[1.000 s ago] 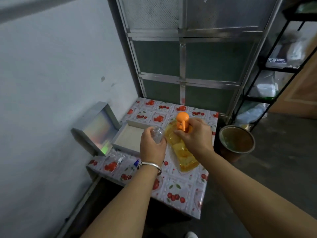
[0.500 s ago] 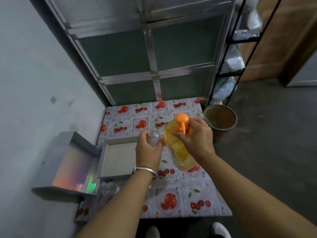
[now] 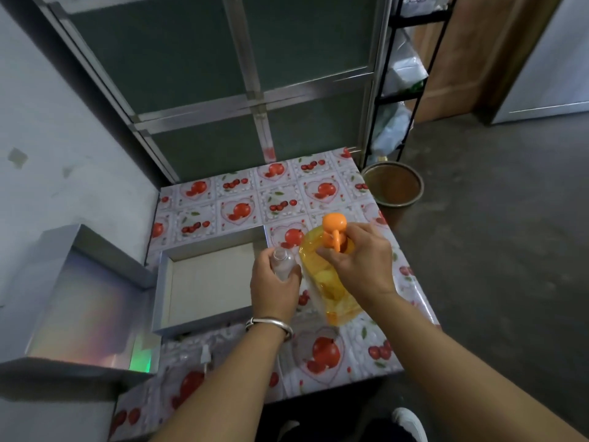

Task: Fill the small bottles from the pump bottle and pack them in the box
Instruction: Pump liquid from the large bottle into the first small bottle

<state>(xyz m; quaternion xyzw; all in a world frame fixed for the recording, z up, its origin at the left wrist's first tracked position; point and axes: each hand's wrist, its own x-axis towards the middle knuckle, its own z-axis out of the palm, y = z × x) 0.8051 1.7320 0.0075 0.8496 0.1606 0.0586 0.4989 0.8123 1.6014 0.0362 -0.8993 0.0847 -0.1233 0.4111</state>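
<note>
A clear yellow pump bottle [image 3: 331, 282] with an orange pump head [image 3: 333, 225] stands on the fruit-patterned table [image 3: 287, 193]. My right hand [image 3: 360, 260] grips its neck just below the pump head. My left hand [image 3: 274, 288] holds a small clear open bottle [image 3: 282, 261] upright, right beside the pump bottle's left side and under the orange spout. The open grey box [image 3: 207, 282] lies left of my left hand, its pale floor bare.
The box's shiny holographic lid [image 3: 83, 301] leans against the wall at the left. Small clear items with a white cap [image 3: 205, 354] lie on the table near the front edge. A brass-coloured bucket [image 3: 393, 186] stands on the floor to the right, by a black shelf rack [image 3: 398, 90].
The view has swung downward and to the right. Both hands keep their holds, with the small bottle staying beside the pump bottle.
</note>
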